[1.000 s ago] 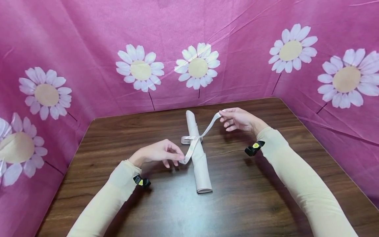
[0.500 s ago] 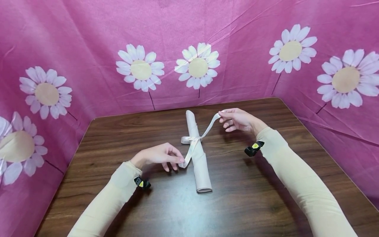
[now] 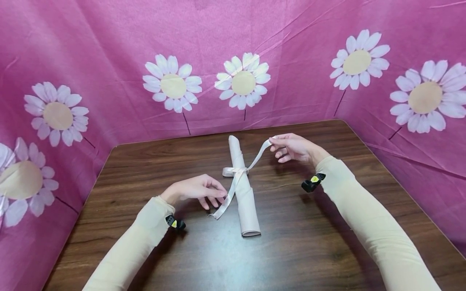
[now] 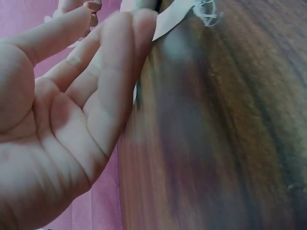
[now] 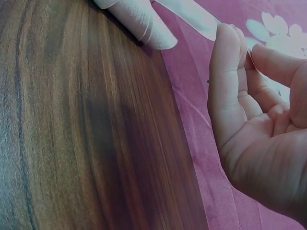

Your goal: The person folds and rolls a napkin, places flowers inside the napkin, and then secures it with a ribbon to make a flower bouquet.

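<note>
A pale rolled-up cloth [image 3: 246,206] lies lengthwise on the brown wooden table [image 3: 153,161]. Around its middle goes a white satin ribbon [image 3: 236,182], crossed on top, with a loop sticking out at the left. My right hand [image 3: 293,147] pinches one ribbon end between thumb and fingertips, raised to the right of the roll. On the other side, my left hand [image 3: 196,190] has its fingers loosely bent, fingertips right at the ribbon's edge. That ribbon tail runs past them, and its frayed end [image 4: 206,12] hangs free in the left wrist view.
A pink curtain [image 3: 207,32] printed with white daisies surrounds the table at the back and both sides. Black wrist cameras [image 3: 313,182] sit on both cream sleeves [image 3: 364,214].
The left hand has let go of its ribbon end, and the tail has dropped toward the near left, showing its frayed tip. My right hand and the roll stay in place.
</note>
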### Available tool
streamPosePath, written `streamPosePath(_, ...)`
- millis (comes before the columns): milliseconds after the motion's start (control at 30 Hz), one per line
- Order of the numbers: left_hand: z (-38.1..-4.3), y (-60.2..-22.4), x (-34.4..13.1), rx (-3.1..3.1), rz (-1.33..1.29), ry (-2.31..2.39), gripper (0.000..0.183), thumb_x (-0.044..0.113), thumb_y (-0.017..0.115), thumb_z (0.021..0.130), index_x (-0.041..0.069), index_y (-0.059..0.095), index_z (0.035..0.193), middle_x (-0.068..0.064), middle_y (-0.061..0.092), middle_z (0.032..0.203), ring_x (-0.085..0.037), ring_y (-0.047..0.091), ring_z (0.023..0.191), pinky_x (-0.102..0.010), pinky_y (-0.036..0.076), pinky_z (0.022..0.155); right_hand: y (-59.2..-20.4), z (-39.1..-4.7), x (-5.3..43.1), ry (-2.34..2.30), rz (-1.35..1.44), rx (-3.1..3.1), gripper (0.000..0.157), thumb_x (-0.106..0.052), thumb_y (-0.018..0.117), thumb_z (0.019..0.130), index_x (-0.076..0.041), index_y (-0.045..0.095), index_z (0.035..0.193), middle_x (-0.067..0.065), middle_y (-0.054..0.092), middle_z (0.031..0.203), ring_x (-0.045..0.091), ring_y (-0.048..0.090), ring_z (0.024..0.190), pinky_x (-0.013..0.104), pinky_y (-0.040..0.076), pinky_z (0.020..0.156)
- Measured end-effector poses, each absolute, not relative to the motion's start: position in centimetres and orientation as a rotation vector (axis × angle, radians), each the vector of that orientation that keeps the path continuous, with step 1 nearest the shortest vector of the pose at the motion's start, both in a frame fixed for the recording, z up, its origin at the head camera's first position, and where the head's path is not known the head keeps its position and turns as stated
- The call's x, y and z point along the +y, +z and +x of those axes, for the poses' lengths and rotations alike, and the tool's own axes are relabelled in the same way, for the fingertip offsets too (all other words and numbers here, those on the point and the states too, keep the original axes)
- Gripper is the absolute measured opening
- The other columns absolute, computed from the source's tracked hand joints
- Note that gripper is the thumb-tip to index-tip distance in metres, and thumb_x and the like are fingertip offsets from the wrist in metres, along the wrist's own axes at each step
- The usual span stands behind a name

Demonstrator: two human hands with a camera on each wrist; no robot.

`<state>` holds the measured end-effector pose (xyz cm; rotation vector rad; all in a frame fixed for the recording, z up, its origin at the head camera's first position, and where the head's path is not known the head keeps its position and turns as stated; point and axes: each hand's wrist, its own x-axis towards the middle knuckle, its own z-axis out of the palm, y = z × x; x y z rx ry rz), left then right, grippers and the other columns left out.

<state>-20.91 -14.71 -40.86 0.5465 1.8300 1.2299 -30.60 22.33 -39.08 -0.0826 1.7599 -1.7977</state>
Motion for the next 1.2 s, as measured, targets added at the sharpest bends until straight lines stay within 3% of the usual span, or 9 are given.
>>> streamPosePath(233,-22.0,-40.0,-14.4,1.908,0.56,1.35,0.035,0.014,0.065,0.1,-0.008,0.062,0.127,-0.026,0.069,0.11,-0.037,0.069,0.097,-0.049,0.057,0.084,-38.8,-30.7,22.8,-1.772,-0.098,1.774,0.015,-0.026,0.057,0.106,-0.015,0.068,0.105,0.002,0.066,0.088,0.013,0.063,0.066,0.034,0.058,0.062)
streamPosePath(467,-23.3,-39.9,-13.5,2.034,0.61,1.479,0.033,0.006,0.07,0.095,-0.01,0.062,0.123,-0.027,0.067,0.105,-0.038,0.064,0.094,-0.05,0.054,0.085,-38.7,-30.6,23.2,-1.753,-0.088,1.799,0.016,-0.026,0.057,0.106,-0.015,0.068,0.105,0.003,0.066,0.088,0.013,0.063,0.066,0.034,0.059,0.062)
streamPosePath(667,-24.5,-41.0,-12.8,2.25,0.667,1.522,0.048,0.008,0.078,0.089,-0.007,0.059,0.131,-0.023,0.065,0.124,-0.032,0.061,0.116,-0.044,0.049,0.099,-39.0,-30.5,23.0,-1.758,-0.082,1.777,0.015,-0.026,0.057,0.106,-0.014,0.067,0.107,0.003,0.066,0.089,0.013,0.064,0.066,0.034,0.059,0.061)
streamPosePath(733,-24.7,-41.3,-12.7,2.282,0.682,1.491,0.053,0.008,0.079,0.088,-0.006,0.057,0.134,-0.023,0.063,0.129,-0.033,0.059,0.121,-0.047,0.047,0.102,-39.0,-30.4,23.0,-1.754,-0.09,1.775,0.015,-0.026,0.058,0.105,-0.014,0.066,0.107,0.003,0.066,0.089,0.013,0.064,0.066,0.033,0.059,0.061)
streamPosePath(933,-24.8,-42.0,-12.2,2.325,0.777,1.41,0.062,0.01,0.084,0.084,-0.003,0.055,0.137,-0.02,0.062,0.131,-0.036,0.055,0.126,-0.05,0.043,0.106,-39.4,-30.5,23.0,-1.756,-0.081,1.779,0.015,-0.025,0.057,0.106,-0.012,0.065,0.11,0.004,0.066,0.089,0.014,0.064,0.066,0.033,0.059,0.06)
streamPosePath(1067,-24.8,-42.2,-11.8,2.329,0.794,1.395,0.066,0.011,0.086,0.082,-0.002,0.054,0.138,-0.016,0.062,0.132,-0.032,0.054,0.127,-0.047,0.041,0.108,-39.6,-30.5,23.1,-1.757,-0.083,1.773,0.015,-0.025,0.057,0.106,-0.013,0.065,0.108,0.004,0.066,0.089,0.014,0.064,0.066,0.033,0.059,0.06)
streamPosePath(1200,-24.8,-42.5,-11.4,2.32,0.777,1.403,0.062,0.008,0.085,0.082,-0.002,0.056,0.136,-0.015,0.065,0.121,-0.027,0.059,0.113,-0.04,0.046,0.097,-39.6,-30.5,23.0,-1.76,-0.088,1.771,0.015,-0.026,0.057,0.106,-0.013,0.066,0.106,0.003,0.066,0.088,0.014,0.064,0.066,0.034,0.059,0.061)
